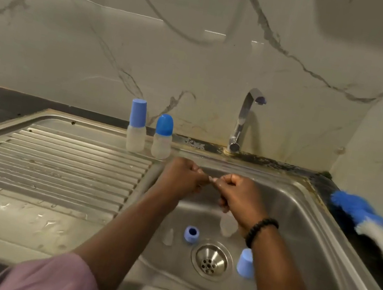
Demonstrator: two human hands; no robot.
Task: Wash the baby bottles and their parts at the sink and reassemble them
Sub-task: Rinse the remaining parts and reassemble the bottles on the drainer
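Observation:
Over the sink basin (pixel 305 216) my left hand (pixel 180 177) and my right hand (pixel 236 195) meet fingertip to fingertip, both with curled fingers. I see nothing held between them. In the basin lie a clear bottle body (pixel 228 226), partly behind my right wrist, a blue screw ring (pixel 191 234), a clear teat (pixel 168 236) and a light blue cap (pixel 246 263). Two capped baby bottles stand upright at the back of the drainboard: one with a light blue cap (pixel 137 126), one with a darker blue domed cap (pixel 163 137).
The tap (pixel 242 120) stands behind the basin with no water running. The drain strainer (pixel 211 260) sits mid-basin. A blue and white bottle brush (pixel 361 218) lies on the dark counter at right. The ribbed drainboard (pixel 54 161) extends left, wet near its front.

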